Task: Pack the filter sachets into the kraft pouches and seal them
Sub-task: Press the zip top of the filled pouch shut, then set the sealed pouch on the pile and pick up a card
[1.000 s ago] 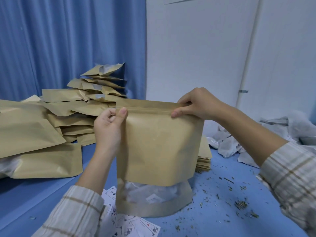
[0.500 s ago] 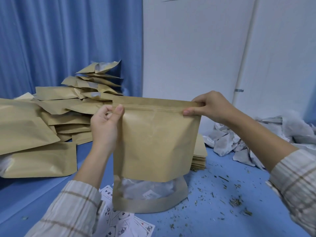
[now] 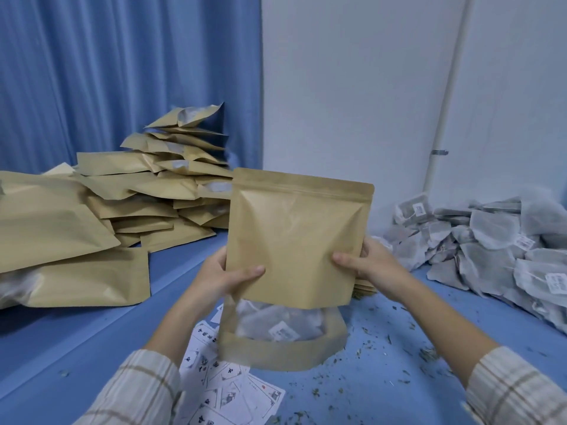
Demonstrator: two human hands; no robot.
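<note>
Hands have dropped from the top seal to the middle of one upright kraft pouch (image 3: 294, 240): left hand (image 3: 225, 276) and right hand (image 3: 372, 265) clamp its sides, sachets (image 3: 279, 323) inside; two heaps flank it

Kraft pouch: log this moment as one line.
kraft pouch upright, sachets inside | left hand grips left edge | right hand grips right edge | top looks closed

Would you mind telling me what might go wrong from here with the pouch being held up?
1. Both hands, left and right, grip the pouch mid-body; squeezing could pop the top seal, if it is not fully pressed.
2. The pile of pouches leans; adding this one carelessly might topple it.
3. Loose bits on the table could stick to the pouch.
</note>
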